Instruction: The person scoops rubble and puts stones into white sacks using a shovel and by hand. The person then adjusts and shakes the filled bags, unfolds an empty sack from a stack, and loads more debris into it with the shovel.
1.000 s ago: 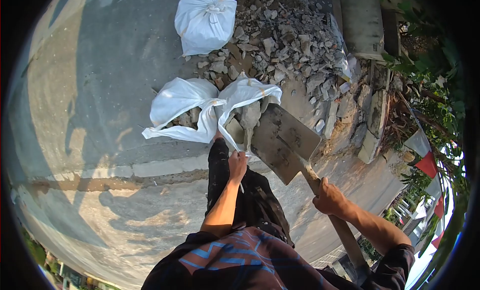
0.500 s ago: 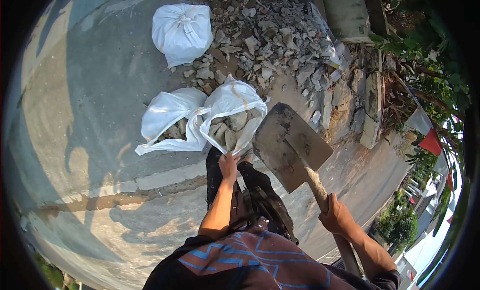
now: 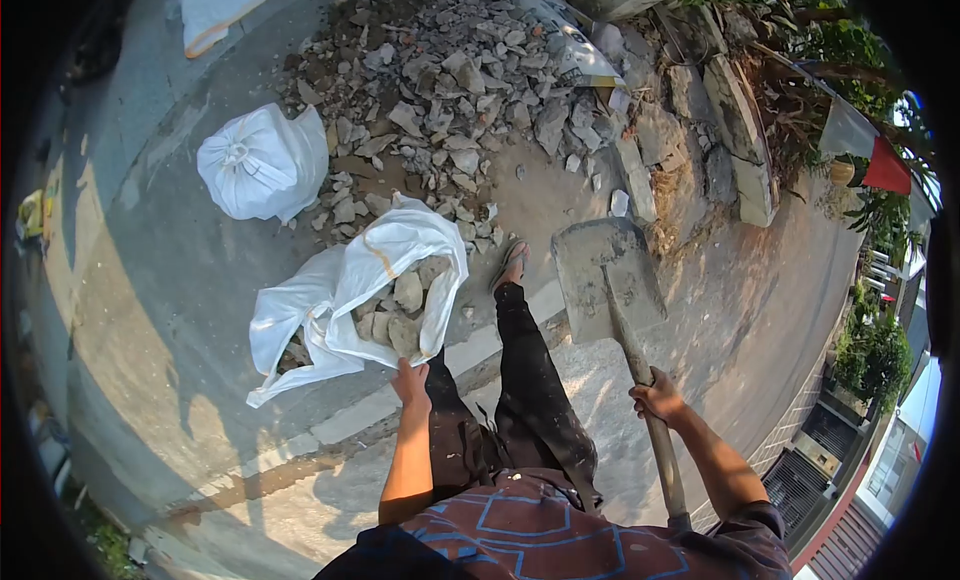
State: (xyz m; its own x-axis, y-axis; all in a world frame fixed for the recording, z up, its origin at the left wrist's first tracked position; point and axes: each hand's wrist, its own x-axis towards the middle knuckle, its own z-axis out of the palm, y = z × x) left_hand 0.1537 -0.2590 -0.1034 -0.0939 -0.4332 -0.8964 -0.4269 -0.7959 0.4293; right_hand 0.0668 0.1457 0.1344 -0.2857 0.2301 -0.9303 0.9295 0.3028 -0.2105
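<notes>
Nearest, the fingers of the right hand are wrapped around the wooden handle of the shovel, partway along its length. The wood looks stiff and dry, likely not slippery, but with one hand so far from the broad blade the head probably feels heavy and wants to twist; a hold nearer the blade would steady it. A little farther out, the fingers of the left hand grasp the near rim of the open sack, which sits on the ground ahead of the legs, to the left of the blade and apart from it. The cloth looks thin, soft and limp, so the mouth likely sags without a hand on it; the chunks inside look hard and sharp-edged, and should make the sack heavy and apt to tear. A bunched fold of rim seems the safer hold, better than one thin edge. Just to its left, touching it, slumps a second sack, also open. Beyond stands a tied sack, its gathered neck offering a firm grip, beside the loose, jagged rubble.
</notes>
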